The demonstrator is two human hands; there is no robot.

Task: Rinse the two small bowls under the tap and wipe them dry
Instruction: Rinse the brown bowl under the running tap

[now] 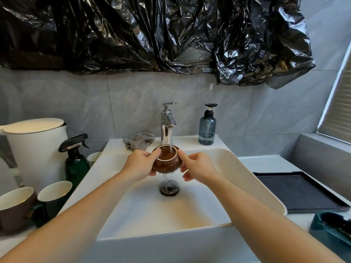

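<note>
A: What hides behind the sink?
B: Left of it, a cup shows only its rim; the brown mug runs off the frame.
A: And right of it?
B: The teal dish is cut off, its dark contents unclear.

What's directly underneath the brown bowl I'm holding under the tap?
Below the brown bowl, water falls onto the dark drain plug in the white sink. The left hand's fingers cover part of its underside.
</note>
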